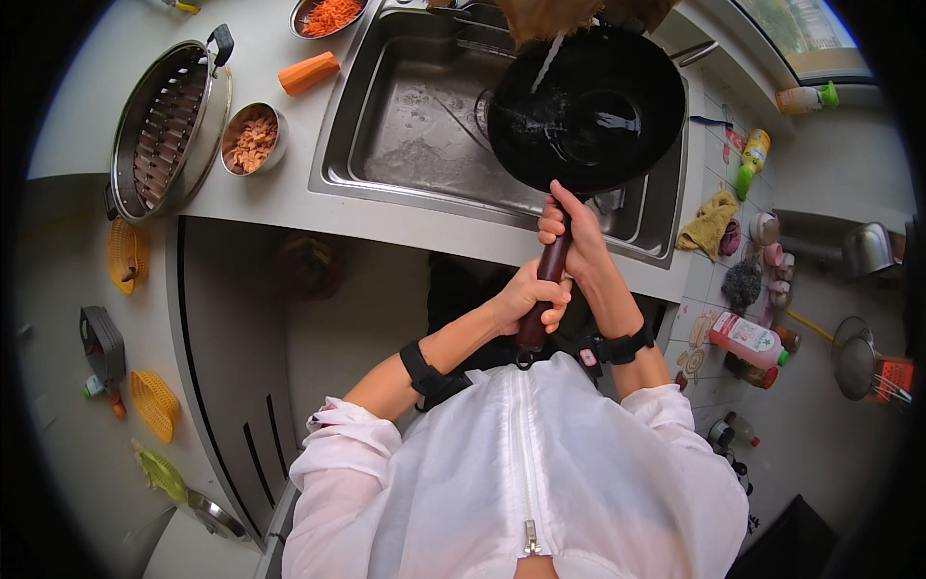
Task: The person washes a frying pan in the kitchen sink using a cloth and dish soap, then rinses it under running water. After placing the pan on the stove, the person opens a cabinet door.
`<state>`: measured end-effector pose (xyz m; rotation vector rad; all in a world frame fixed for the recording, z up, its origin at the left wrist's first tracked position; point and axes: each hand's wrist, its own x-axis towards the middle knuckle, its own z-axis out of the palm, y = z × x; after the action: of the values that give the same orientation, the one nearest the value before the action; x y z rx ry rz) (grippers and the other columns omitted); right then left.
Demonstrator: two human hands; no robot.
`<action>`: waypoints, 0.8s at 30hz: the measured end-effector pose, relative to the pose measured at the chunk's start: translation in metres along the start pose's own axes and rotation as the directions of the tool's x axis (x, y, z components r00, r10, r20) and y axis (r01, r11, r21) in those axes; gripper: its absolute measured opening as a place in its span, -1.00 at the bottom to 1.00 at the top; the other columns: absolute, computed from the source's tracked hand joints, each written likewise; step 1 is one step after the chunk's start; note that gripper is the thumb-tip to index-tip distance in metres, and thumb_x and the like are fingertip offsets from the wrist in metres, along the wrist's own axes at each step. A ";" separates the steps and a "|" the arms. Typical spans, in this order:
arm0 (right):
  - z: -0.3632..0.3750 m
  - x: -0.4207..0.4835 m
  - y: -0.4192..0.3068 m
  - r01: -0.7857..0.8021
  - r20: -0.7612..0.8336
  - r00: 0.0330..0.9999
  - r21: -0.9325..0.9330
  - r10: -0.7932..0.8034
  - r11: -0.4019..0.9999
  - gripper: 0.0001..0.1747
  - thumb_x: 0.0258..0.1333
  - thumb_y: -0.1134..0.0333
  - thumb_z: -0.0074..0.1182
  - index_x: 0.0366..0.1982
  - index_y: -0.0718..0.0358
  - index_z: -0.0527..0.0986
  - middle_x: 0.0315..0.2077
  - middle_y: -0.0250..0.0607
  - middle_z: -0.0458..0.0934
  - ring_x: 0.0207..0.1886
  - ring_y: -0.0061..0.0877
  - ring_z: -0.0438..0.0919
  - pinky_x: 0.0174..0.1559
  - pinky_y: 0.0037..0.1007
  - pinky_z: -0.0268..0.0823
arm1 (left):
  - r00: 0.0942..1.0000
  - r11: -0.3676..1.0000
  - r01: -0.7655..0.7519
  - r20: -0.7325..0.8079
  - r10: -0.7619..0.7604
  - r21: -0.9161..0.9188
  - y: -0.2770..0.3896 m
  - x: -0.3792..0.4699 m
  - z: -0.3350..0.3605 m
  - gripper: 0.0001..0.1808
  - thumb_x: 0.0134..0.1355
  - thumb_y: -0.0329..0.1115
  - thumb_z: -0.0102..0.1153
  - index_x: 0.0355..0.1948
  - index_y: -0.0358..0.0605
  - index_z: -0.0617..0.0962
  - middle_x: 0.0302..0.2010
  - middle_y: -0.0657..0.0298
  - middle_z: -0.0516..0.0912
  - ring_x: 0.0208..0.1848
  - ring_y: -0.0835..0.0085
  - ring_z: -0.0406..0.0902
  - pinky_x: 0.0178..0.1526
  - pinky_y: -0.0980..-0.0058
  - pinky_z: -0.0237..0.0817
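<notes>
Both my hands grip the dark red wooden handle of a black wok held over a stainless steel sink. My left hand is closed round the lower part of the handle, and my right hand holds it nearer the wok. A thin stream of water runs into the wok, where a little water glistens. A brown object at the top edge hides the source of the stream.
Left of the sink are a peeled carrot piece, a bowl of shredded carrot, a metal bowl of diced pink food and a steamer pot. Bottles, a yellow cloth and a steel scourer stand or lie to the right.
</notes>
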<state>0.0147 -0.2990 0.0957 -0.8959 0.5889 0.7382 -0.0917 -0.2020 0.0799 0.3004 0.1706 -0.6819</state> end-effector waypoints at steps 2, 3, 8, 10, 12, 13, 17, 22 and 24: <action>-0.003 0.012 0.009 -0.032 0.056 0.998 0.018 0.031 0.999 -0.72 0.21 0.27 0.12 -0.51 0.17 0.32 -0.70 -0.53 0.20 -0.71 -0.78 0.19 -0.67 -0.64 0.08 | 0.989 0.980 -0.029 -0.134 0.056 0.196 0.001 -0.002 -0.001 -0.69 0.05 -0.52 0.14 -0.24 -0.15 0.29 -0.52 0.27 0.42 -0.72 0.54 0.41 -0.66 0.50 0.38; -0.005 0.019 0.013 -0.057 0.103 0.993 0.035 0.054 0.998 -0.71 0.22 0.29 0.11 -0.54 0.15 0.31 -0.70 -0.54 0.20 -0.71 -0.78 0.19 -0.67 -0.64 0.08 | 0.984 0.968 -0.043 -0.158 0.084 0.246 0.003 -0.003 -0.002 -0.67 0.05 -0.52 0.15 -0.22 -0.16 0.29 -0.52 0.26 0.42 -0.72 0.52 0.42 -0.65 0.49 0.38; -0.015 0.049 0.028 -0.195 0.228 0.958 0.071 0.174 0.978 -0.60 0.24 0.33 0.05 -0.69 0.07 0.24 -0.75 -0.58 0.16 -0.74 -0.81 0.16 -0.70 -0.65 0.05 | 0.963 0.900 0.024 -0.253 0.097 0.435 0.016 -0.004 -0.005 -0.56 0.12 -0.39 0.18 -0.06 -0.22 0.26 -0.51 0.29 0.42 -0.63 0.51 0.47 -0.57 0.50 0.41; -0.020 0.054 0.030 -0.289 0.242 0.936 0.110 0.256 0.951 -0.59 0.24 0.33 0.03 -0.70 0.06 0.24 -0.77 -0.60 0.15 -0.76 -0.82 0.13 -0.71 -0.67 0.04 | 0.968 0.660 0.104 -0.227 0.104 0.744 0.031 -0.005 -0.004 -0.51 0.16 -0.27 0.20 -0.02 -0.25 0.27 -0.48 0.27 0.45 -0.54 0.51 0.49 -0.48 0.51 0.41; -0.023 0.055 0.031 -0.325 0.351 0.900 0.146 0.258 0.934 -0.59 0.24 0.33 0.03 -0.70 0.06 0.24 -0.77 -0.60 0.16 -0.77 -0.83 0.13 -0.72 -0.68 0.05 | 0.930 0.432 0.351 -0.363 -0.057 0.831 0.057 -0.011 -0.005 -0.54 0.23 -0.12 0.20 -0.07 -0.29 0.40 -0.42 0.25 0.51 -0.41 0.52 0.51 -0.35 0.53 0.39; -0.024 0.054 0.032 -0.346 0.356 0.894 0.166 0.271 0.923 -0.60 0.24 0.33 0.03 -0.70 0.06 0.24 -0.77 -0.59 0.17 -0.77 -0.82 0.13 -0.72 -0.67 0.05 | 0.924 0.277 0.369 -0.383 -0.004 0.887 0.075 -0.015 -0.006 -0.69 0.26 -0.19 0.16 -0.27 -0.30 0.52 -0.39 0.25 0.55 -0.42 0.52 0.52 -0.36 0.54 0.39; -0.023 0.049 0.030 -0.270 0.239 0.940 0.091 0.242 0.959 -0.58 0.28 0.36 -0.03 -0.71 0.06 0.23 -0.78 -0.60 0.18 -0.79 -0.82 0.14 -0.74 -0.69 0.03 | 0.837 -0.346 0.004 0.186 0.514 0.938 0.153 0.005 -0.019 -0.78 0.20 -0.63 -0.05 -0.20 -0.34 0.59 -0.22 0.13 0.61 -0.30 0.34 0.54 -0.22 0.49 0.39; -0.023 0.046 0.027 -0.231 0.185 0.959 0.077 0.213 0.970 -0.63 0.18 0.41 0.06 -0.69 0.08 0.25 -0.75 -0.54 0.23 -0.76 -0.80 0.18 -0.73 -0.64 0.04 | 0.990 -0.663 -0.032 0.114 0.082 0.748 0.206 0.093 -0.062 -0.43 -0.01 -0.74 -0.19 0.08 -0.32 0.49 0.13 0.02 0.49 0.20 0.09 0.38 0.27 0.30 0.20; -0.023 0.045 0.025 -0.224 0.175 0.963 0.086 0.207 0.971 -0.64 0.13 0.43 0.09 -0.69 0.08 0.26 -0.74 -0.51 0.25 -0.75 -0.78 0.20 -0.71 -0.62 0.05 | 0.998 -0.662 -0.053 0.064 -0.007 0.748 0.208 0.118 -0.080 -0.39 -0.03 -0.73 -0.17 0.13 -0.33 0.45 0.19 0.01 0.43 0.23 0.09 0.34 0.29 0.31 0.18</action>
<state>0.0190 -0.2939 0.0399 -0.6716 0.5779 0.9601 0.1275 -0.0925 0.0201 2.4472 -0.7813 -0.5122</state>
